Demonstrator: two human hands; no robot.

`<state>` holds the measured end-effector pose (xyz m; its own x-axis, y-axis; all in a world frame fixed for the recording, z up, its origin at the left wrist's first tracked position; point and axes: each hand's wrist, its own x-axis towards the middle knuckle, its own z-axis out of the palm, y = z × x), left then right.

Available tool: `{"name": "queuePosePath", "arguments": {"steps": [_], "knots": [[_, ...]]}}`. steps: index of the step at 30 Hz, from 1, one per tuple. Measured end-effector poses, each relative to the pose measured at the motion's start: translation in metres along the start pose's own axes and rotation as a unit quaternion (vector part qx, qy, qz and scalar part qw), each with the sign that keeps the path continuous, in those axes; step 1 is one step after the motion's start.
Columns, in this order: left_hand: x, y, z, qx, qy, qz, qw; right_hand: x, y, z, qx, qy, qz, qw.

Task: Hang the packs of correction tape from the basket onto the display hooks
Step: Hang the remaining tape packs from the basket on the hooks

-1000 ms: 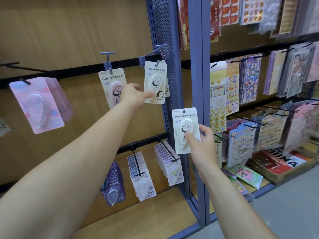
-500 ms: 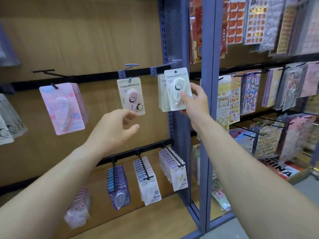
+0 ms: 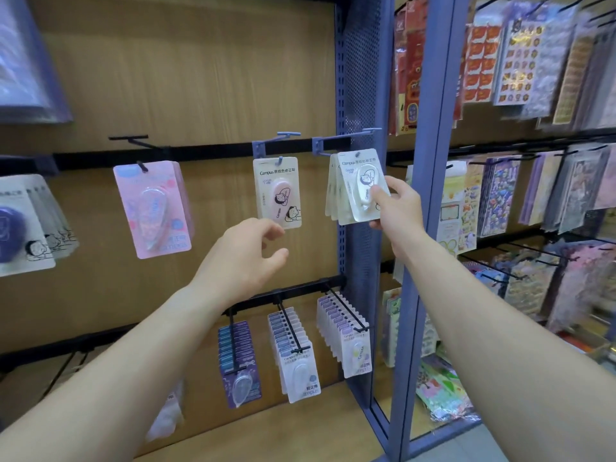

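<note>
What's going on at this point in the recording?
A person is stocking a shop display. The right hand pinches a white correction tape pack at the blue hook, in front of other packs hanging there; its hole looks to be on the hook. The left hand is open and empty, below the neighbouring pack with pink tape. No basket is in view.

Sticker sheets [image 3: 520, 61] beside blue upright [image 3: 431, 95]

A white correction-tape pack [image 3: 362, 186] hangs tilted on the blue hook [image 3: 336, 140], fronting several similar packs [image 3: 333, 191].
</note>
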<state>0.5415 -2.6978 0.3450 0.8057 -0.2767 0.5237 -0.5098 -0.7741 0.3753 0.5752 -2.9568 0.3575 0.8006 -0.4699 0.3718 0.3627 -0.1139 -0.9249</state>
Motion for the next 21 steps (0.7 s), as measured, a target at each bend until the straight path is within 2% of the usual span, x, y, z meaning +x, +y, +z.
{"name": "queuePosePath", "arguments": {"steps": [2,4,7,10,16,21], "knots": [[0.001,0.000,0.001,0.001,-0.002,-0.003,1.000,0.004,0.001,0.003,-0.040,-0.004,-0.005,0.999],[0.002,0.001,0.002,-0.001,-0.003,-0.005,1.000,0.007,0.001,0.005,-0.127,-0.011,-0.013,0.992],[-0.001,0.002,0.000,-0.003,-0.004,-0.008,1.000,0.006,0.001,0.004,-0.304,-0.012,-0.017,0.953],[-0.011,-0.002,-0.004,0.004,-0.012,-0.008,1.000,-0.006,0.001,0.002,-0.359,-0.017,-0.022,0.933],[-0.046,-0.029,-0.021,0.022,-0.037,-0.037,0.998,-0.055,-0.003,0.006,-0.455,-0.151,-0.053,0.876],[-0.093,-0.058,-0.047,0.047,-0.059,-0.095,0.993,-0.109,-0.004,0.037,-0.508,-0.260,-0.066,0.818]]}}
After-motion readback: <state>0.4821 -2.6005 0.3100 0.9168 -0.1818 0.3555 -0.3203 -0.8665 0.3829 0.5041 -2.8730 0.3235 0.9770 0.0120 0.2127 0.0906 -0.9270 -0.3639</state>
